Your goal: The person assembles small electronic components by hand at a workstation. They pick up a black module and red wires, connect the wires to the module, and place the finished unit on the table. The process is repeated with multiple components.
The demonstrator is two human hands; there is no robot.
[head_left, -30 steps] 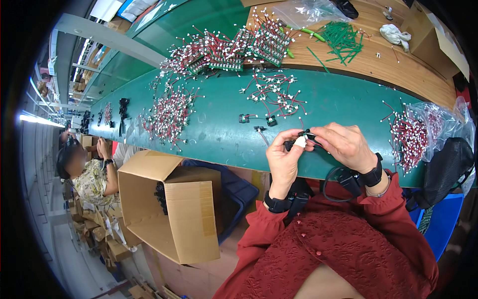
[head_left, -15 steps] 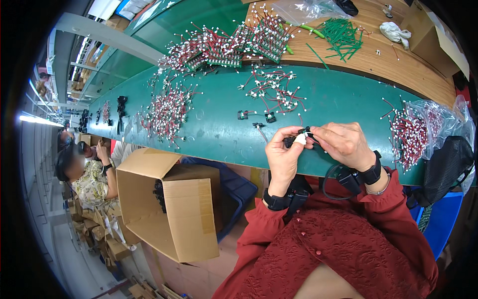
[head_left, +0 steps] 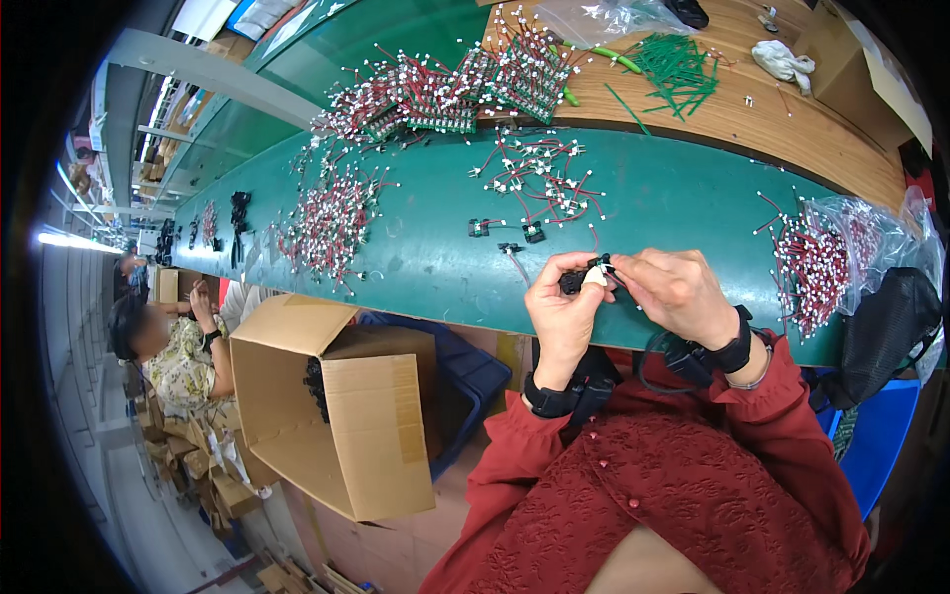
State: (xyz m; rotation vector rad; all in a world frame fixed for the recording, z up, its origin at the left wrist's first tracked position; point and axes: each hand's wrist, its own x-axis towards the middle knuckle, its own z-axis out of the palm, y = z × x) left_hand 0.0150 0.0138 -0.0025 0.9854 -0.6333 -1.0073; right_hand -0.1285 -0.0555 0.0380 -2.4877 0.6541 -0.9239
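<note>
My left hand (head_left: 559, 315) is closed round a small black plastic part (head_left: 571, 283) over the bench's near edge. A white covering sits on its thumb tip. My right hand (head_left: 678, 292) meets it from the right, thumb and forefinger pinched against the top end of the part. Whatever is between those fingertips is too small to make out. Just beyond, a few small black parts (head_left: 533, 233) with wires lie on the green bench top (head_left: 426, 228). Behind them is a loose cluster of red wires with white connectors (head_left: 549, 178).
Circuit boards (head_left: 445, 94) with red wires are heaped at the back, near green strips (head_left: 678, 74). Wire piles lie at left (head_left: 332, 223) and right (head_left: 811, 262), the right one beside a black mesh bag (head_left: 891, 322). An open cardboard box (head_left: 376, 426) stands left. A co-worker (head_left: 183, 361) sits beyond.
My right hand has shifted slightly left and down, its fingers closer to the black part. My left hand keeps its hold almost in place.
</note>
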